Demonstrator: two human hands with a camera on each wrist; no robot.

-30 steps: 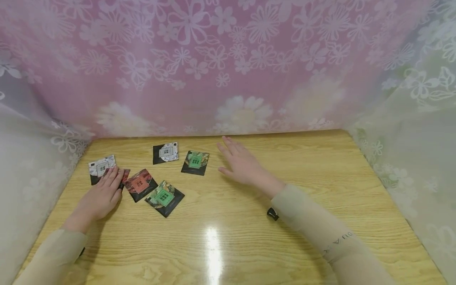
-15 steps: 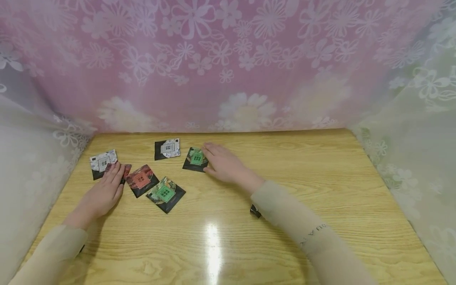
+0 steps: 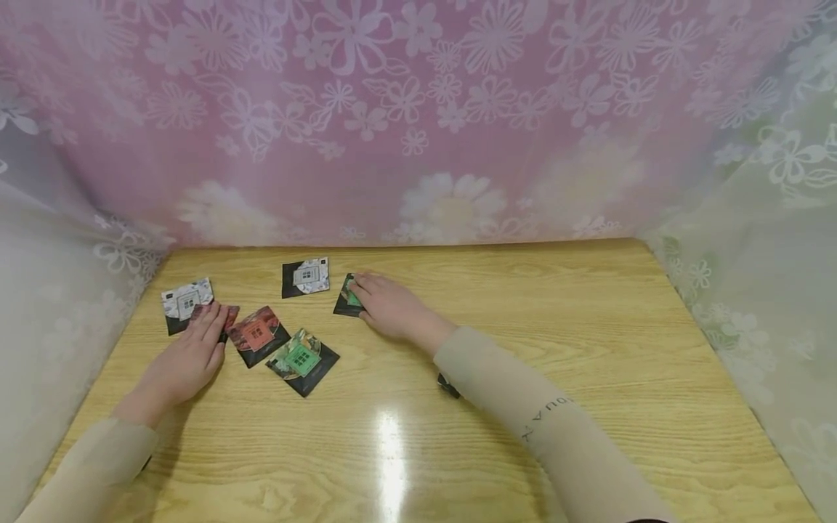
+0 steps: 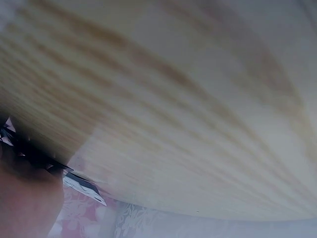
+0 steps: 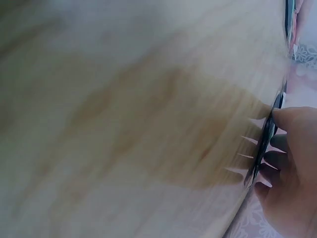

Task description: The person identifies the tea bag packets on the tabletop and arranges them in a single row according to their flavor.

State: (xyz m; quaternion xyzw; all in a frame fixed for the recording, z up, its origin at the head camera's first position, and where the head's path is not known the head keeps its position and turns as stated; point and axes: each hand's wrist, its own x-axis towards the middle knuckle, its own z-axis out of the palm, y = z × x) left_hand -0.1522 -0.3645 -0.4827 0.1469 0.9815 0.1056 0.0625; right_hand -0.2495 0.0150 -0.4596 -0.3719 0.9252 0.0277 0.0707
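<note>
Fingers of my left hand (image 3: pixel 179 367) lie extended over a red-and-black sachet (image 3: pixel 232 315), hiding most of it. That sachet overlaps a white-and-black sachet (image 3: pixel 187 300) at the far left. Close to the hand's right side lies another red sachet (image 3: pixel 257 336), its corner by a green-and-black sachet (image 3: pixel 303 362). My right hand (image 3: pixel 395 312) rests on a second green sachet (image 3: pixel 345 301), covering its right part. In the right wrist view, the thumb and fingertips touch this thin sachet (image 5: pixel 266 141) from above without curling round it.
A second white-and-black sachet (image 3: pixel 306 277) lies near the back edge of the wooden table (image 3: pixel 556 312). Pink floral cloth (image 3: pixel 451 145) hangs behind the table, and pale cloth (image 3: pixel 771 290) hangs at both sides. The wrist camera (image 3: pixel 447 386) shows below the right sleeve.
My right hand has moved left from the bare table onto the back green sachet and now covers part of it. The left hand stays on the red sachet.
</note>
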